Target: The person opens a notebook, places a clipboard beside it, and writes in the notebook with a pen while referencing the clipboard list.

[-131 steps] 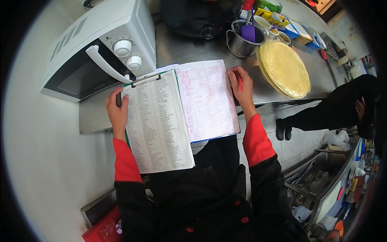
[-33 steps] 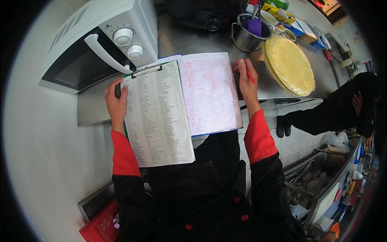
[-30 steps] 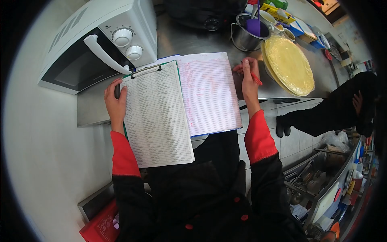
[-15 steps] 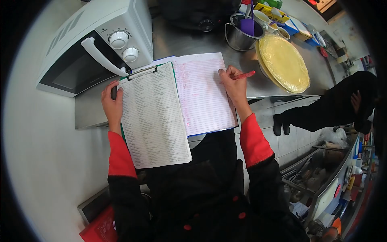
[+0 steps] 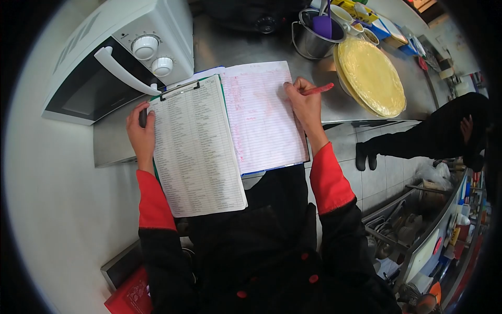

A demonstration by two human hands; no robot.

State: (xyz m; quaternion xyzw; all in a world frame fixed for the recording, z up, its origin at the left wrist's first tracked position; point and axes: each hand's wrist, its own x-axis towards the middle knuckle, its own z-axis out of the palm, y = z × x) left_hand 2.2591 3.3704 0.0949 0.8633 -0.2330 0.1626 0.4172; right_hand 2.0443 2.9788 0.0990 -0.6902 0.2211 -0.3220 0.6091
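Observation:
My left hand (image 5: pixel 140 131) is closed at the left edge of the clipboard, holding a short dark stick-shaped object (image 5: pixel 143 118) between thumb and fingers; its kind is unclear. The clipboard (image 5: pixel 194 141) carries printed sheets in columns under a metal clip. It overlaps the left part of an open lined notebook (image 5: pixel 269 120), which has pink-red handwriting on its page. My right hand (image 5: pixel 306 104) rests at the notebook's right edge, its fingers wrapped round a red pen (image 5: pixel 320 89). The pen points to the right, off the page.
A white microwave (image 5: pixel 120 63) stands at the left on the steel counter (image 5: pixel 225 39). Behind the notebook are a metal pail (image 5: pixel 312 44) with a purple utensil and a stack of yellow rounds in plastic wrap (image 5: pixel 371 78). Another person's dark-clad legs (image 5: pixel 402 146) show at the right.
The view has shifted slightly. The clipboard, notebook and both hands sit a little higher and further left in view. Both grips look the same.

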